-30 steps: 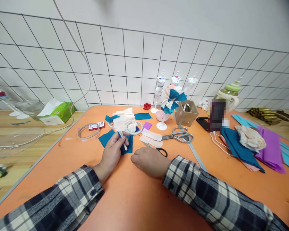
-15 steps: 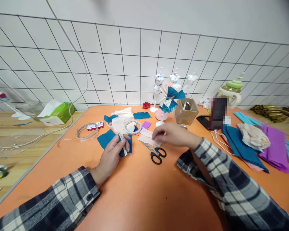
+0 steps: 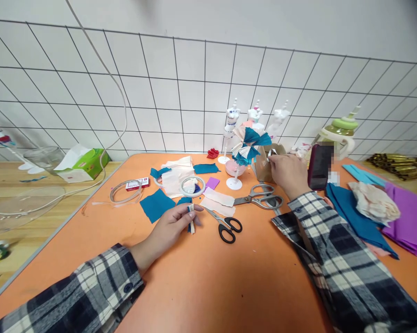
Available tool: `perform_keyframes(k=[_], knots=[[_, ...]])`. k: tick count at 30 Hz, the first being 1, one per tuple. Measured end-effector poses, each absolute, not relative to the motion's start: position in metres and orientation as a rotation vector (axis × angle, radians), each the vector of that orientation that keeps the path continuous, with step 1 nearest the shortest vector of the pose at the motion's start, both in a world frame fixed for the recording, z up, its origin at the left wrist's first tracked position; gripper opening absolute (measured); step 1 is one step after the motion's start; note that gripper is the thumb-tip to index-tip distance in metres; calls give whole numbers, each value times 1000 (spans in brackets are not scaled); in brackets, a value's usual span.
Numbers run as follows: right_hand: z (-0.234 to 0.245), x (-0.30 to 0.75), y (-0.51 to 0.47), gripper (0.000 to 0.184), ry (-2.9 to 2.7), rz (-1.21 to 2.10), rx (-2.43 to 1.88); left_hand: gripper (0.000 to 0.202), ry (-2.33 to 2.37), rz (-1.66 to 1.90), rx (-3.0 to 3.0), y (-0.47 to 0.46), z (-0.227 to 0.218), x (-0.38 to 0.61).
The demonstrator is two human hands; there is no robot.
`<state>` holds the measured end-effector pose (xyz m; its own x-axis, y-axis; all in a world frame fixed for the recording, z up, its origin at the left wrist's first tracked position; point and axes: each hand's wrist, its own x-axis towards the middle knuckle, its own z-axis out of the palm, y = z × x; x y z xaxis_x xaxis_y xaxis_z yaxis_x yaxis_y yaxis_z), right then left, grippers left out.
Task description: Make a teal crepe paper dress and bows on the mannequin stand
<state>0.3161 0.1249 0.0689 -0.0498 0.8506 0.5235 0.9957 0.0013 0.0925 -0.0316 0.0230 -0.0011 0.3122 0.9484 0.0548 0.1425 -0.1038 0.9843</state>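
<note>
In my left hand [image 3: 176,223] is a small pleated bundle of cream and blue crepe paper [image 3: 192,222], pinched upright between thumb and fingers. My right hand [image 3: 289,173] reaches to the mouth of a small brown cardboard box [image 3: 263,167]. Its fingers are drawn together at a whitish piece by the rim; whether they grip it is hidden. Between the hands lie black-handled scissors [image 3: 229,230] and pale pink paper strips [image 3: 218,200]. Larger silver scissors [image 3: 264,200] rest below the box. A blue paper square [image 3: 157,204] lies beyond my left hand.
Behind stand a doll mannequin dressed in blue and cream paper [image 3: 245,152] and several white mannequins [image 3: 232,115]. Tape rolls [image 3: 182,186] and a small red-white box [image 3: 139,184] lie left of centre. A phone [image 3: 320,167], folded paper [image 3: 354,222] and a bottle [image 3: 336,134] are on the right.
My right hand has moved right and away from me, from the pale strips to the cardboard box, uncovering the silver scissors. My left hand has shifted slightly right with the pleated bundle.
</note>
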Motion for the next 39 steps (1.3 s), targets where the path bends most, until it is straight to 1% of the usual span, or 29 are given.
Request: perform_keyframes(k=[3,5,8,9,11,13,15,18,22,24,29,33,37,39], knots=[[80,308,116,29,-1922,-684,-1853,40,1048,935,1519,22,0,-30],[88,296,104,29,-1913,-624,-1819,38,1062,963,1510,22,0,-30],[92,265,79,26,-1962,-274,-1752,30,1034,1003,1503,17,3,-30],[90,254,69,25,-2015,-161,-1672,29,1014,1010,1513,12,4,-29],[81,232,50,20,-2051,-33,-1489,27,974,997,1529,1,8,-25],[68,214,33,16,-2095,148,-1357,27,915,909,1508,-12,13,-18],[53,201,18,17,-2050,405,-1268,29,886,842,1472,-21,16,-12],[37,190,2,22,-2018,764,-1035,35,889,868,1366,-27,17,-5],[29,182,-6,22,-1816,1067,-1056,43,846,864,1275,-27,16,-3],[30,181,-7,20,-1721,1135,-1081,44,822,849,1262,-26,16,-3],[31,184,-9,19,-1610,1134,-1113,42,831,856,1233,-22,19,-2],[27,182,-13,23,-1585,1210,-1147,40,780,877,1259,-23,21,2],[29,180,-17,14,-1533,1274,-1121,36,794,867,1248,-23,18,2],[31,180,-19,15,-1505,1336,-1086,34,796,860,1227,-22,16,1]])
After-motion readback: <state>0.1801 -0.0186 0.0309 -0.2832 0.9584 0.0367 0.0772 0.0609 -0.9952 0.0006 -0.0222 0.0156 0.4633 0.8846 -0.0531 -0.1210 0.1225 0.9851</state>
